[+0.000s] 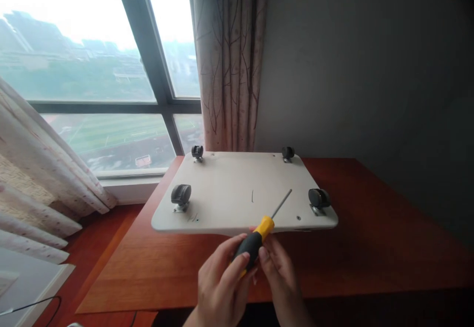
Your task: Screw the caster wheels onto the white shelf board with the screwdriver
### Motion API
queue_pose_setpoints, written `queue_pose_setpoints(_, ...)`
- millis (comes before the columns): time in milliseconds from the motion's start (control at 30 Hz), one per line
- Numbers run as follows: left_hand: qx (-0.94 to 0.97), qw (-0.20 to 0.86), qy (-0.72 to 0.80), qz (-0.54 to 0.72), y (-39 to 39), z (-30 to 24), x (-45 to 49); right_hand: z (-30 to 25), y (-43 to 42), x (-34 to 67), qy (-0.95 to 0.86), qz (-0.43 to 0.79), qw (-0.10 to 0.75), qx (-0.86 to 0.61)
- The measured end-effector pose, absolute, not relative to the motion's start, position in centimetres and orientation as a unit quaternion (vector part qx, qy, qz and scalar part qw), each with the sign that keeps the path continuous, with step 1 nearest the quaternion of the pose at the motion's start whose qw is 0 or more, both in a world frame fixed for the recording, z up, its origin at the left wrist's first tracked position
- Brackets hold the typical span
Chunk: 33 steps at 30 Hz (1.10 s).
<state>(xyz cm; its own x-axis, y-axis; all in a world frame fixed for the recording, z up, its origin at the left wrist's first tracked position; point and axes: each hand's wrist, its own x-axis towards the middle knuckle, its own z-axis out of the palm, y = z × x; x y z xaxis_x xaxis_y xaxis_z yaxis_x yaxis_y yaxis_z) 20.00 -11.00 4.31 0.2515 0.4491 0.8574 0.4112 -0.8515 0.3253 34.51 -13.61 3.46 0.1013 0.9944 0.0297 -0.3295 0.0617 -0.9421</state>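
Note:
My left hand (pixel 224 280) is wrapped around the black and yellow handle of a screwdriver (pixel 254 244). Its metal shaft points up and to the right, over the near part of a white board (pixel 229 183). My right hand (pixel 280 270) is closed on the same handle, near its yellow collar, with the thumb resting against it. Black caster wheels stand at the board's corners: near left (pixel 181 195), near right (pixel 319 198), far left (pixel 197 152) and far right (pixel 288 152). Small metal-rimmed holes and an L-shaped black piece (pixel 252 196) also show on the board.
The board lies on a reddish-brown wooden table (pixel 370 248). A window (pixel 111 134) with a dark frame is at the left, and a patterned curtain (pixel 229 60) hangs behind the board. A grey wall (pixel 351 60) rises at the right. A thin black cable (pixel 40 301) shows at lower left.

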Motion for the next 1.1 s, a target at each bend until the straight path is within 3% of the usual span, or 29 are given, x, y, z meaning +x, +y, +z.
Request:
queue_pose_setpoints(233,0.82,0.041,0.246,0.515,-12.2,3.3,20.2,2.0,-15.7,36.5,-0.385,0.458,0.65,-0.467)
queue_pose_setpoints(433,0.837,0.06,0.34,0.424,-11.8,2.4,17.0,2.1,-17.6,46.6,-0.374,0.191,0.627,-0.656)
queue_pose_setpoints(567,0.809,0.082,0.401,0.422,-11.5,1.3,14.0,2.1,-17.5,54.3,-0.37,0.164,0.481,-0.778)
queue_pose_setpoints(700,0.775,0.069,0.46,0.428,-11.4,0.8,11.3,0.4,-15.8,58.7,-0.414,0.174,0.376,-0.811)
queue_pose_setpoints(1100,0.757,0.044,0.508,0.409,-10.9,0.3,8.4,-1.7,-11.7,57.8,-0.53,0.088,0.135,-0.833)
